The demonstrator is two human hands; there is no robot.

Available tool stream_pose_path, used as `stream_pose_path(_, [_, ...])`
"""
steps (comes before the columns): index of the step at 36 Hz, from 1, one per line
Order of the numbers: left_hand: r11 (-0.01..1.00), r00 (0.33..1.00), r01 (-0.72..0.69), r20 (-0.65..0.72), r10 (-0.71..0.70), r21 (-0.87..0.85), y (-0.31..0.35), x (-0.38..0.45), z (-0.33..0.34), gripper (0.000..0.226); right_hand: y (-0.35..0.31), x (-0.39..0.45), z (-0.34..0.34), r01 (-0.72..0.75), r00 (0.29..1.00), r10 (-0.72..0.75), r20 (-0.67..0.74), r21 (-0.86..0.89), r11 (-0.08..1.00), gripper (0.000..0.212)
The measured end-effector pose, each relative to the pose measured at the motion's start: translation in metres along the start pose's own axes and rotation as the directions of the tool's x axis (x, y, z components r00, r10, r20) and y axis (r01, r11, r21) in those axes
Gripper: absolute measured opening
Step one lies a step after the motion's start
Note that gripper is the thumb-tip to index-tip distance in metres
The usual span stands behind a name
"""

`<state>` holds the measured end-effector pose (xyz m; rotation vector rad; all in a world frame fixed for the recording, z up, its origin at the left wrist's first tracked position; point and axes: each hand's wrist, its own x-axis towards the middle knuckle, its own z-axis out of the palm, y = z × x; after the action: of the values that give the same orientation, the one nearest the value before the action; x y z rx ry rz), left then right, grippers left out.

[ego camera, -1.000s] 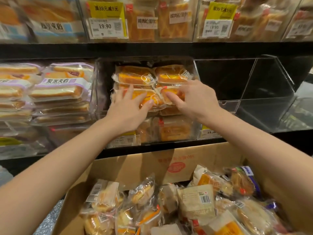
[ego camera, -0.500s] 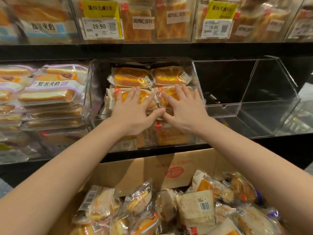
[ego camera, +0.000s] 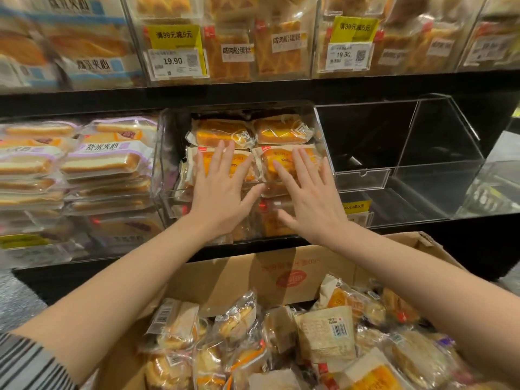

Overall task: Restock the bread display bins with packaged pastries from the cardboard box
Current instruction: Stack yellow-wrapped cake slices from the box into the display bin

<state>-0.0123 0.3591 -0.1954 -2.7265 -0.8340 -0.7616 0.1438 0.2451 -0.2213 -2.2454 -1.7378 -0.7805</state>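
In bin (ego camera: 168, 153): pastry packs (ego camera: 225, 167) lengthwise left-right, flat hands (ego camera: 222, 192) pressing.

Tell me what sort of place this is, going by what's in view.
Most likely a shop's bakery aisle, probably a supermarket. Clear acrylic display bins hold wrapped pastries, yellow price tags reading 19.90 hang on the upper shelf, and an open cardboard box of packaged stock sits below.

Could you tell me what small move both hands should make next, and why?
Probably draw both hands back and reach into the cardboard box for more packs. The left hand and right hand lie flat on the orange pastry packs, which look settled; the neighbouring clear bin looks empty.
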Motion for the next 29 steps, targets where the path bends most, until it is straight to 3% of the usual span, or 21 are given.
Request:
stream_pose_path(3, [0.983, 0.975, -0.172, -0.151, 0.16, -0.068, 0.003, -0.016, 0.003, 0.064, 0.002, -0.013, -0.005, 0.02, 1.0, -0.021, 0.023, 0.027, 0.999, 0.093])
stream_pose_path(5, [0.935, 0.913, -0.353, -0.22, 0.343, -0.008, 0.006, -0.025, 0.008, 0.059, 0.004, -0.022, -0.008, 0.037, 0.999, -0.039, 0.024, 0.07, 0.997, 0.091])
stream_pose_path(7, [0.855, 0.833, -0.515, -0.203, 0.515, 0.058, 0.011, -0.029, 0.01, 0.053, 0.009, -0.031, -0.01, 0.062, 0.998, -0.063, 0.005, 0.124, 0.99, 0.086])
stream_pose_path(10, [0.753, 0.756, -0.655, 0.041, 0.654, 0.068, 0.032, -0.034, 0.007, 0.042, 0.023, -0.046, -0.011, 0.116, 0.993, -0.111, -0.042, 0.172, 0.978, 0.072])
stream_pose_path(13, [0.768, 0.7, -0.64, 0.402, 0.591, -0.015, 0.059, -0.042, 0.014, 0.033, 0.039, -0.066, -0.012, 0.157, 0.988, -0.155, -0.03, 0.187, 0.97, 0.055])
stream_pose_path(16, [0.815, 0.635, -0.569, 0.569, 0.522, -0.111, 0.081, -0.052, 0.024, 0.033, 0.053, -0.084, -0.015, 0.082, 0.961, -0.127, 0.244, 0.186, 0.979, 0.031])
stream_pose_path(19, [0.825, 0.494, -0.538, 0.728, 0.475, -0.174, 0.097, -0.062, 0.039, 0.043, 0.065, -0.102, -0.015, -0.021, 0.816, -0.108, 0.568, 0.216, 0.976, 0.018])
stream_pose_path(22, [0.808, 0.324, -0.528, 0.817, 0.477, -0.262, 0.111, -0.071, 0.046, 0.041, 0.071, -0.124, -0.013, -0.105, 0.628, -0.125, 0.768, 0.243, 0.964, 0.015])
stream_pose_path(25, [0.809, 0.236, -0.487, 0.843, 0.484, -0.329, 0.12, -0.077, 0.052, 0.038, 0.074, -0.148, -0.005, -0.142, 0.481, -0.127, 0.867, 0.22, 0.965, 0.018])
stream_pose_path(29, [0.803, 0.176, -0.479, 0.857, 0.484, -0.355, 0.133, -0.085, 0.06, 0.038, 0.072, -0.175, 0.008, -0.185, 0.371, -0.15, 0.916, 0.231, 0.955, 0.039])
